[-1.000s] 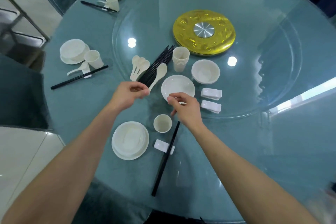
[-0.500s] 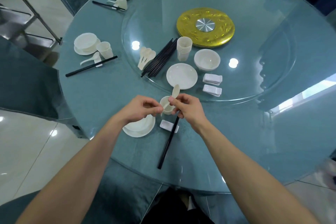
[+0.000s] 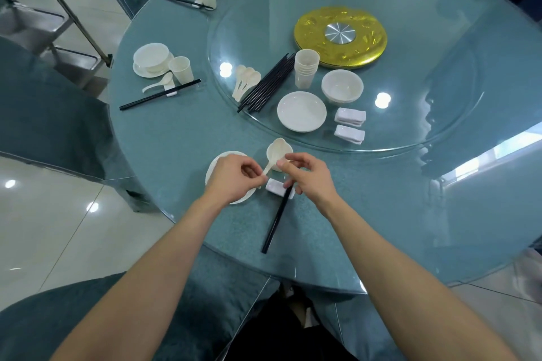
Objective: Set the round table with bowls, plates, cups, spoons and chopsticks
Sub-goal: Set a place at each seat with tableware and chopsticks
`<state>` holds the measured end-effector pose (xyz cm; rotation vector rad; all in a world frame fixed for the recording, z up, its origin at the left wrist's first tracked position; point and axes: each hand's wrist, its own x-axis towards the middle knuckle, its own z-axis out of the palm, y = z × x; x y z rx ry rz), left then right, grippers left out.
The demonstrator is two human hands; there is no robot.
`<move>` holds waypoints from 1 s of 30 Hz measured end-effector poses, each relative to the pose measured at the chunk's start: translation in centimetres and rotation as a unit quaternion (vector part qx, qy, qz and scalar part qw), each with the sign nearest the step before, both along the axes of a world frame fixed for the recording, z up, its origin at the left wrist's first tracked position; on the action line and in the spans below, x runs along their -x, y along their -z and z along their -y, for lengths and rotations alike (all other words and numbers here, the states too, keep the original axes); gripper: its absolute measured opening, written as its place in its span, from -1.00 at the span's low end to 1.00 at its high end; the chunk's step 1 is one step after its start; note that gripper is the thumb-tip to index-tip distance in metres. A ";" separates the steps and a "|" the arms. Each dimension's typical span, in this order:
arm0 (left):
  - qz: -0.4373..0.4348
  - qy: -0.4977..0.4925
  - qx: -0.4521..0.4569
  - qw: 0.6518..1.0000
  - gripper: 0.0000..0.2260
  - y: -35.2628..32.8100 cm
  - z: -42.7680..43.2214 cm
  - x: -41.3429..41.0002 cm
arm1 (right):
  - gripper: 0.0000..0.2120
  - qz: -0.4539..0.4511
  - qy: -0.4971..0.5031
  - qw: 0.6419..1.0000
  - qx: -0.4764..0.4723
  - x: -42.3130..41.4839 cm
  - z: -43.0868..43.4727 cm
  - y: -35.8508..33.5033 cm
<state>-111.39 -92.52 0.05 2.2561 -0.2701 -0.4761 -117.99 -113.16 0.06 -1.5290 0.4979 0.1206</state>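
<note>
Cups stand nested in one stack on the glass turntable, the top one empty. Beside them the stacked bowls and the flat plates also hold nothing. Loose spoons, a bundle of chopsticks and two piles of white rests lie on the same glass.

Near the person a single cup sits on the worktop. The scoop of a spoon hangs over its mouth; whether it touches the rim I cannot tell. The left hand pinches the tip of the handle with its fingers curled. The right hand pinches the handle higher up, between thumb and forefinger. A plate lies under the left hand, and what sits on it is hidden.

A rest carries a chopstick pair whose ends stop just short of the worktop's near edge. Bare worktop spreads right of the right hand out to the rim, and also leftward toward the finished setting.
</note>
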 end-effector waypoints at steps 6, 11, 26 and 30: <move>0.053 -0.063 -0.114 0.990 -0.91 2.4 -0.1 3.3 | -0.65 -0.052 0.029 0.990 0.131 2.8 2.3 3.3; 0.054 -0.070 -0.170 0.982 -0.91 4.6 0.7 5.8 | -0.70 -0.075 0.014 0.981 0.178 4.5 3.4 5.4; 0.052 -0.093 -0.186 0.977 -0.93 7.0 1.2 7.1 | -0.72 -0.081 0.005 0.978 0.194 5.0 2.7 6.2; 0.048 -0.090 -0.181 0.978 -0.90 7.0 1.2 7.1 | -0.72 -0.083 0.001 0.977 0.197 5.0 2.7 5.9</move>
